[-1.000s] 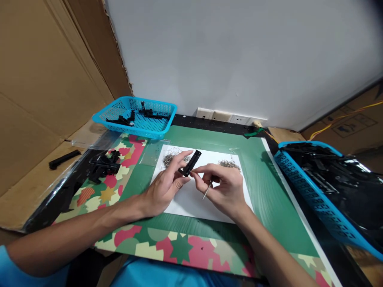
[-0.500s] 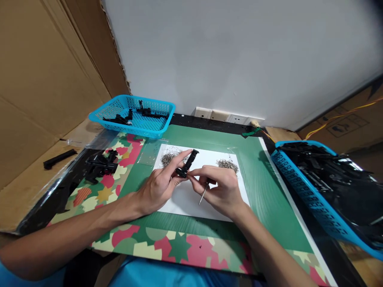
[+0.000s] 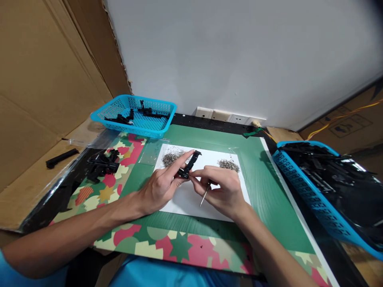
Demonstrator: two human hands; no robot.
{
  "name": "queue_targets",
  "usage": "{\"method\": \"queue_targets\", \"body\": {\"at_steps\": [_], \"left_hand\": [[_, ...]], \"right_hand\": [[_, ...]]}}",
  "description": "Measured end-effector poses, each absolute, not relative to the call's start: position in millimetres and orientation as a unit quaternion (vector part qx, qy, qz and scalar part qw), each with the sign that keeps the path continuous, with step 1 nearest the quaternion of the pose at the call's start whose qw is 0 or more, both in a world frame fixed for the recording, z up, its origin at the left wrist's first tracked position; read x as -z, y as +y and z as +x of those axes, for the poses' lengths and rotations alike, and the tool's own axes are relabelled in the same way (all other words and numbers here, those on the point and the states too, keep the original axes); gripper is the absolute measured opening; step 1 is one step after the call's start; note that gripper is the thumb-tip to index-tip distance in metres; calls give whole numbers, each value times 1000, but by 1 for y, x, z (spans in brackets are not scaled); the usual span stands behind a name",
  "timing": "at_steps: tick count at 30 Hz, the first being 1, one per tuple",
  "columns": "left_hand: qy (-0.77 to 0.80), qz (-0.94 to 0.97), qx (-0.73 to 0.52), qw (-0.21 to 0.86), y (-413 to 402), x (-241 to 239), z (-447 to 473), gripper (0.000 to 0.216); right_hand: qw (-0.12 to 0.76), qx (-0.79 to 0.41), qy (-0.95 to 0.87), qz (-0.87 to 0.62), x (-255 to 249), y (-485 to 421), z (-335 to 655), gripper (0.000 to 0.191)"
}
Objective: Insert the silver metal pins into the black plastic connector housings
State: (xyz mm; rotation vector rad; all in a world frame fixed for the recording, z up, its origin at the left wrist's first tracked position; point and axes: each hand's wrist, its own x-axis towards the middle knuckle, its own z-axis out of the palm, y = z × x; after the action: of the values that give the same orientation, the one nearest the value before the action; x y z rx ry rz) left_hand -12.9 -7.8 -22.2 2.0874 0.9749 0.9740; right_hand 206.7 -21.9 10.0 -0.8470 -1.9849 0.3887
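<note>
A black L-shaped plastic part (image 3: 191,161) is pinched in my left hand (image 3: 163,185), with the index finger stretched along its upright arm. My right hand (image 3: 223,187) has its thumb and index fingertips pressed together at the lower end of that part. Anything tiny between those fingertips is too small to make out. Tucked in the same hand is a thin metal tool (image 3: 204,195), its shaft slanting down out of the curled fingers. Beneath both hands lies a white sheet (image 3: 185,203), bearing one pile of small metal springs (image 3: 172,158) at left and another pile (image 3: 229,164) at right.
A blue basket (image 3: 134,130) with several black parts stands at the back left. Another blue basket (image 3: 311,193), heaped with black parts, is at right. More black parts (image 3: 102,164) lie on the left of the patterned mat (image 3: 125,237). Wall sockets (image 3: 221,115) line the back.
The view has shifted slightly. My hands keep nearly the same pose, with the right fingertips still at the lower end of the black part.
</note>
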Motion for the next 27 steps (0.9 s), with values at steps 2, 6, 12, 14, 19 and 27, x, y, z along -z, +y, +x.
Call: {"method": "queue_targets", "body": {"at_steps": [2,6,12,14,19,27], "left_hand": [[360,795,-374,314,-7,23,-12,73],[345,800,-378,314,-6,24,-12,72],[326,806,-382,314,-5,25,-14,67],[321,808,-380,316,-4,26,-15,66],[322,818,-359,314,-4,32,-17,67],[307,817,-342,349,-1,27,-18,55]], "right_hand": [[454,-161,-808,-339,-10,-21,207,13],[451,-165,-814,-326,-11,-20,208,15],[446,-227,-801,-329,-14,-20,210,14],[444,-251,-793,-333,-15,-20,211,12],[454,-253,-791,-324,-14,-16,213,8],[467,-231,-789,-327,-17,-15,215,10]]}}
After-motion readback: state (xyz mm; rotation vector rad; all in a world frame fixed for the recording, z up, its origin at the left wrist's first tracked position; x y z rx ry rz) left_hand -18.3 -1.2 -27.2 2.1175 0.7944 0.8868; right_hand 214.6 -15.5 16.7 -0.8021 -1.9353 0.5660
